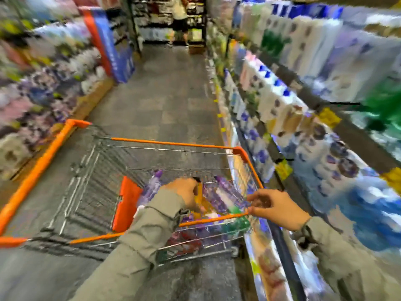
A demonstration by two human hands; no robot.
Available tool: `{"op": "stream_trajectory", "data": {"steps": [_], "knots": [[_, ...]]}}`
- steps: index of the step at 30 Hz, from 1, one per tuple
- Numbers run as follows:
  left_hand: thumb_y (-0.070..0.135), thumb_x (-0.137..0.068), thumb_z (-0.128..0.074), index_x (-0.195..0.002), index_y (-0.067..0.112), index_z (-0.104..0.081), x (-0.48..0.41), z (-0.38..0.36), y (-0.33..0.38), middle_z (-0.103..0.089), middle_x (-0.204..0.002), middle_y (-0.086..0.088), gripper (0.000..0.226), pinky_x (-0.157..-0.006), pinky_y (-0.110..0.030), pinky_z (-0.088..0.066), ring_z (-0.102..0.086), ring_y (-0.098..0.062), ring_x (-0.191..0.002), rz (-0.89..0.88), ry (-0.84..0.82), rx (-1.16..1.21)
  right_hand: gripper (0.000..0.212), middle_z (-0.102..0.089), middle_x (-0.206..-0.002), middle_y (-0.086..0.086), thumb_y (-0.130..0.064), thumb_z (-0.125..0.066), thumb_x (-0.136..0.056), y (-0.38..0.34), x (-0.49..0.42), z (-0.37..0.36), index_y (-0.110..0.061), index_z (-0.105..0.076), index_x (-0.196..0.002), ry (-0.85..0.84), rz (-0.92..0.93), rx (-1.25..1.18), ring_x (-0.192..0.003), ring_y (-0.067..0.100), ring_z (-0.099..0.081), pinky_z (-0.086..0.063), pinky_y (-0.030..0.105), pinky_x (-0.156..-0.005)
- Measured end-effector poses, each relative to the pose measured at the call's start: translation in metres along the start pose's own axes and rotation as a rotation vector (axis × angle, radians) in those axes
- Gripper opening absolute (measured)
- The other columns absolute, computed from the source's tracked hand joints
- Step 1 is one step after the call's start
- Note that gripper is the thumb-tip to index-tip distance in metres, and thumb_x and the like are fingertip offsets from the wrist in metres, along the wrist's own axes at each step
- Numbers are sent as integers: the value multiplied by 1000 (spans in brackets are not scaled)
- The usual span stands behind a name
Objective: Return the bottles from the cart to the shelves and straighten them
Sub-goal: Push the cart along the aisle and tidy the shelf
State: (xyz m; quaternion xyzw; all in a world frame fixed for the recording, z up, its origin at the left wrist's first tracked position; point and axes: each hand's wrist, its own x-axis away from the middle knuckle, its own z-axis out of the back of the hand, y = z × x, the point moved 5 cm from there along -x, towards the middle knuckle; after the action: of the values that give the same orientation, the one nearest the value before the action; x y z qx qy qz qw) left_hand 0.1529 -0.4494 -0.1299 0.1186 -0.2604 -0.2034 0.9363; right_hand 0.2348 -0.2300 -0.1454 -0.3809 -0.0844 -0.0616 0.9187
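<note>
A grey tiled floor (173,101) runs down the aisle to a person (180,20) standing at its far end, with a brown box (196,49) on the ground just beside their feet. At the left stands a tall blue and red display panel (108,42), near blurred soft packs (43,83) in purple, pink and white. Yellow tags (328,117) show along the right.

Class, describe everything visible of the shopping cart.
The cart is a grey wire basket, seemingly metal, edged with an orange rim and corners, with an orange panel inside. It stands upright on the aisle floor beside the right shelves. Blurred bottles fill its near end. The left hand reaches in among them; the right hand holds the near rim.
</note>
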Motion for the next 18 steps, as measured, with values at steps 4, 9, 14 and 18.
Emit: {"op": "stream_trajectory", "data": {"steps": [4,9,14,18], "knots": [[40,-76,-75,-117,17,-56,-14,-12,-51,-64,-116,-6,51,-88,-29,-44,-59,-22,-109,134,-24,87,24,-68,-81,8,-17,-79,-75,-8,-54,-28,-27,-61,-86,-72,21,11,-73,16,-60,-49,32,-76],[46,-73,-75,-110,22,-56,-43,-27,-94,-63,-113,-2,48,-95,-34,-45,-59,-21,-110,272,-22,187,22,-63,-75,1,-16,-76,-78,-9,-126,-71,-22,-59,-92,-206,21,-3,-62,-1,-56,-44,16,-63],[46,-77,-72,-105,26,-53,-93,-35,-134,-65,-112,4,39,-91,-29,-46,-60,-18,-107,377,-74,276,23,-66,-85,8,-12,-75,-79,3,-204,-110,-20,-59,-93,-316,-35,-74,-78,18,-61,-50,33,-79],[53,-76,-68,-112,32,-53,-140,-40,-173,-64,-115,8,44,-94,-35,-47,-61,-17,-107,490,-65,326,23,-64,-89,6,-16,-74,-81,23,-265,-135,-26,-56,-93,-369,-72,-91,-85,22,-62,-48,28,-78]]}}
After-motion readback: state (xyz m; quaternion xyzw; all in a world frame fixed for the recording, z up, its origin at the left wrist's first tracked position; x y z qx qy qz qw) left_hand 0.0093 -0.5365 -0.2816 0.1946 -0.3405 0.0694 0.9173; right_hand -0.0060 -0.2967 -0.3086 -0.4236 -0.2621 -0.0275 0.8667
